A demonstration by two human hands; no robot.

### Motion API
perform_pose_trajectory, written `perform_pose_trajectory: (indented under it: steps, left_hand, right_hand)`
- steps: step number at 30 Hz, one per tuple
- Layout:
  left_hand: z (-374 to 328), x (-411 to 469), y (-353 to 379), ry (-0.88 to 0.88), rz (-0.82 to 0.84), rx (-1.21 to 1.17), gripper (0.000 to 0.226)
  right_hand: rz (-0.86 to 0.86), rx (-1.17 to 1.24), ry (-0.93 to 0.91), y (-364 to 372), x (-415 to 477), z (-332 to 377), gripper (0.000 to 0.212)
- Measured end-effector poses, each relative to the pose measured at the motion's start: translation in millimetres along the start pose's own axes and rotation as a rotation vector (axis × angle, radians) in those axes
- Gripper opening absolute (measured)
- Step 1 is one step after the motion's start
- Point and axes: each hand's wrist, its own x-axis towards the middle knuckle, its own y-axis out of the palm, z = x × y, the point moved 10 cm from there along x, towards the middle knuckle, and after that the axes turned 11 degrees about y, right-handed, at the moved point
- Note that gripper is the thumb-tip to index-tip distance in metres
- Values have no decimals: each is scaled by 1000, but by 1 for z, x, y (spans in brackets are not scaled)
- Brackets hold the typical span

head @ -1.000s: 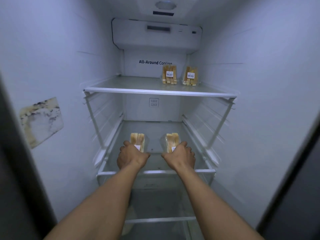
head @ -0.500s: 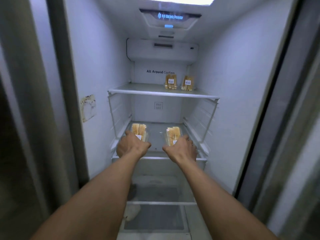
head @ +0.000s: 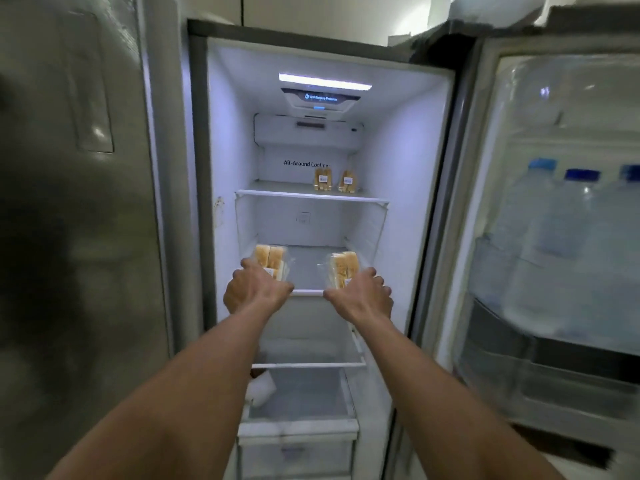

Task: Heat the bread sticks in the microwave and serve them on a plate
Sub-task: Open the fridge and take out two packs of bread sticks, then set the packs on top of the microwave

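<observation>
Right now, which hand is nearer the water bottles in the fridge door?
Right. The right hand grips a bread pack at the right of the shelf, toward the water bottles; the left hand grips the other bread pack farther left.

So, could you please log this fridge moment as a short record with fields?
place: open fridge, lit inside
left hand: grips left bread stick pack at middle shelf front
right hand: grips right bread stick pack, apart from the left one
upper shelf: two more packs at the back
door: water bottles in its rack
</observation>
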Motion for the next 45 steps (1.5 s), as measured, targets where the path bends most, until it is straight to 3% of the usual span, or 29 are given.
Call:
perform_pose_trajectory:
  steps: [11,18,23,29,35,40,45]
  left_hand:
    - [21,-85,-110,-56,-88,-32,78]
    - [79,-147,-186,-221,-251,88,72]
    - [132,-193,-226,-366,-318,126,88]
    - [211,-227,-292,-527,-386,207,83]
    - [292,-235,-352,-593,-468,237,95]
    - [372,-216,-397,-616,-523,199,83]
    - [442,-181,-444,-623,-589,210,78]
  right_hand:
    - [57,60,-130,-61,-99,19,85]
    - [164,86,-298,-52,-163,57,83]
    - [282,122,-375,-24,-213,86,80]
    - [393,147,-510,21,-291,145,85]
    - [516,217,-619,80,-372,226,87]
    - [550,236,-694,144,-422,302,102]
    - [597,269,-696,186,-459,374,99]
